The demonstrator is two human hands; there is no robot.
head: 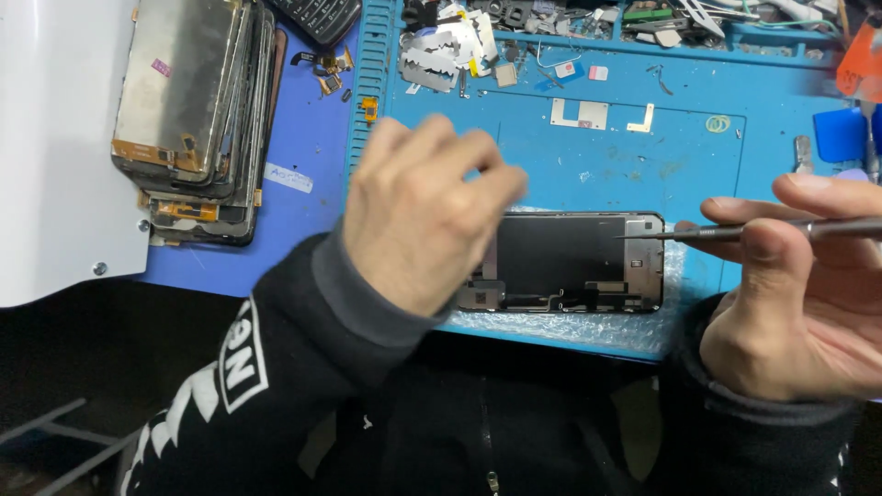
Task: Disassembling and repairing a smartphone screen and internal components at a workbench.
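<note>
Opened phone (574, 262) is lying face-down on a strip of bubble wrap (560, 326) at the near edge of the blue work mat (643, 156), dark inner plate and small connectors showing along its lower side. Left hand (418, 216) is hovering over the phone's left end, blurred, fingers curled loosely inward; cannot tell whether they are pinching anything or touching the phone. Right hand (795, 285) is gripping a slim grey screwdriver (763, 230) between thumb and fingers, shaft lying nearly level, tip resting at the phone's upper right corner. Both wrists are wearing black sleeves. Stack of removed screens (197, 110) is sitting well apart at the far left, beside a white panel (55, 138). Razor blades (450, 50) and loose small parts are cluttering the mat's far trays. A small metal plate (579, 113) is lying on the mat beyond the phone.
</note>
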